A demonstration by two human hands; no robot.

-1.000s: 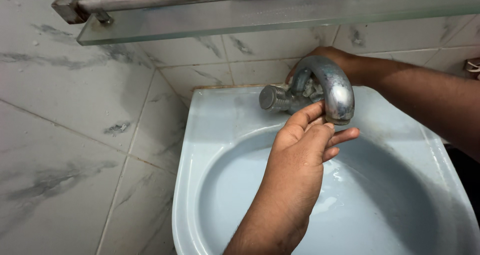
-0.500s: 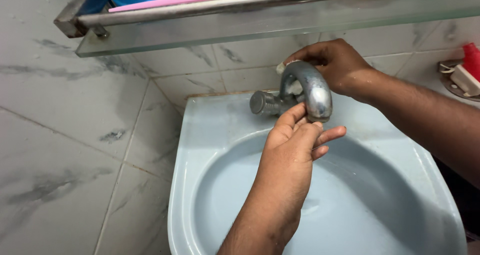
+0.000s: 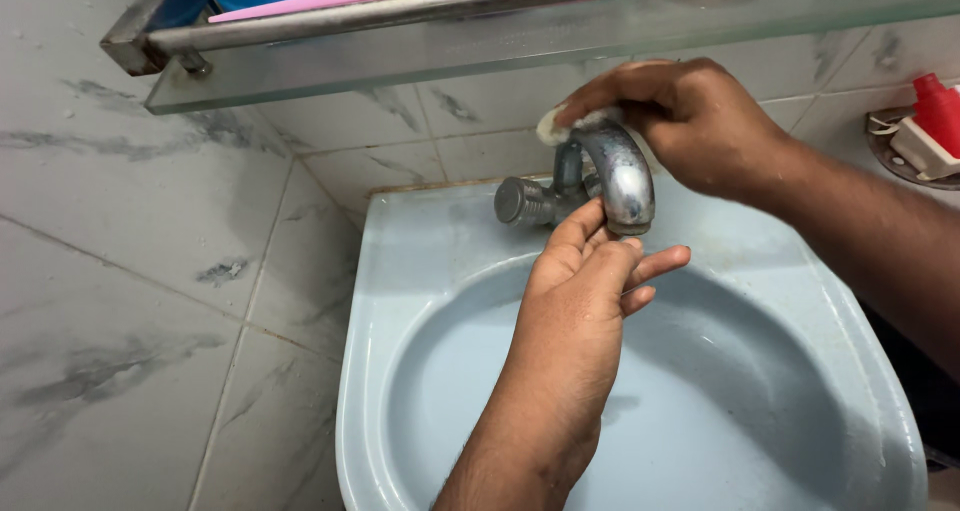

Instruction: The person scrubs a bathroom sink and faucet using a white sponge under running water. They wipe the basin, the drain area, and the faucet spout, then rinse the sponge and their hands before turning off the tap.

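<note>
A pale blue basin (image 3: 420, 271) is fixed against the grey marble-look tiled wall (image 3: 150, 221), under a glass shelf (image 3: 500, 41) at the far edge. At the basin's far rim stands a curved metal tap (image 3: 620, 176); the left hand (image 3: 585, 291) reaches up from the near side, its grip loosely open, fingertips touching the spout's mouth as if to steady it. The right hand (image 3: 690, 121), coming from the right, is closed on a small whitish scrubbing pad (image 3: 565, 123), pressing it onto the top of the tap's arch.

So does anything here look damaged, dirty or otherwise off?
Nothing looks broken or spilled. The metal tap is dull and blotchy, and a brownish line of grime runs along the back edge of the pale blue basin where it meets the tiles. The right hand presses a pale wad onto the tap's curve.
</note>
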